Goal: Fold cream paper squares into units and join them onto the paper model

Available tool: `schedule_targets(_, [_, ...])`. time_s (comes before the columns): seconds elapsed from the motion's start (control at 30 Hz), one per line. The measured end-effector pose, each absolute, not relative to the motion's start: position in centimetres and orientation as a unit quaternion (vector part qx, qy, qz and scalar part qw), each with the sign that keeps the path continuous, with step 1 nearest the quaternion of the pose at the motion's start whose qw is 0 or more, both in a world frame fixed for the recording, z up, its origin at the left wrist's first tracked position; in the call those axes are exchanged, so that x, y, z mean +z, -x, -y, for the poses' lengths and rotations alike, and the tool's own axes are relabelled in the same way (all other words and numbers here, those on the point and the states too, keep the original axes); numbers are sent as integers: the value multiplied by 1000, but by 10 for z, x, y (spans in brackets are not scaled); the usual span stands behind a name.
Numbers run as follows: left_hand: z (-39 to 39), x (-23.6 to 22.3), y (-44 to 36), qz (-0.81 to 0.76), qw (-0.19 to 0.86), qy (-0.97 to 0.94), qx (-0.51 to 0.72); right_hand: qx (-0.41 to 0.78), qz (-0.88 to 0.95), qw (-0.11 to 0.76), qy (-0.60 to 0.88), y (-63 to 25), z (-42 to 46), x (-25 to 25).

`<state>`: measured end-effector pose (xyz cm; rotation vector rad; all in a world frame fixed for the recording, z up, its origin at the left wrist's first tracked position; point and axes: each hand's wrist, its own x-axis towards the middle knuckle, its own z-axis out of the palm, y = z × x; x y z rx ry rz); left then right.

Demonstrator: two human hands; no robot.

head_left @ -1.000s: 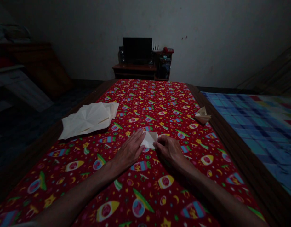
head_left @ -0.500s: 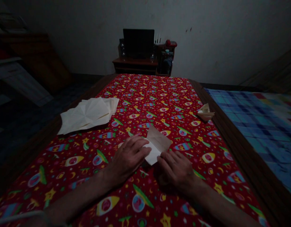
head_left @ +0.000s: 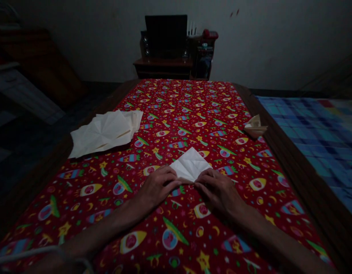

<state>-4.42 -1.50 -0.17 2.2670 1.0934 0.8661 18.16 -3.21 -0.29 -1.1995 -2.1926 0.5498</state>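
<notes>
A small creased sheet of paper lies on the red patterned tablecloth, white side up, one corner pointing away from me. Its near edge is turned up in a narrow, darker strip. My left hand pinches the left end of that edge between thumb and fingers. At the right end, my right hand pinches the paper in the same way. Both hands rest low over the cloth, and their fingertips cover the paper's side corners.
A stack of creased paper sheets lies at the table's left edge. A folded paper piece stands near the right edge. Beyond the far end are a monitor and speakers on a desk. A pale cable crosses the lower left corner.
The paper has been turned so its white face shows, with a corner pointing away. My left hand has moved from lying over it to its left edge. The camera view has tipped down slightly.
</notes>
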Motion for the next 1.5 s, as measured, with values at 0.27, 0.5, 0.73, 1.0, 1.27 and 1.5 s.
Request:
schedule_targets(0.27, [-3, 2, 36, -479, 204, -821, 233, 185, 769, 345, 505, -183, 30, -4])
schedule_targets(0.5, [-3, 0, 34, -479, 149, -837, 219, 190, 765, 325, 522, -182, 31, -5])
schedule_targets(0.73, [-1, -1, 35, -470, 136, -845, 215, 190, 795, 325, 475, -181, 32, -3])
schedule_targets(1.0, [1, -2, 34, -474, 141, -837, 237, 8, 892, 228, 389, -180, 38, -8])
schedule_targets(1.27, [2, -3, 34, -461, 130, -842, 250, -1, 890, 219, 399, -179, 38, -8])
schedule_targets(1.5, [1, -2, 35, -464, 136, -840, 247, 2, 889, 221, 402, -178, 38, -8])
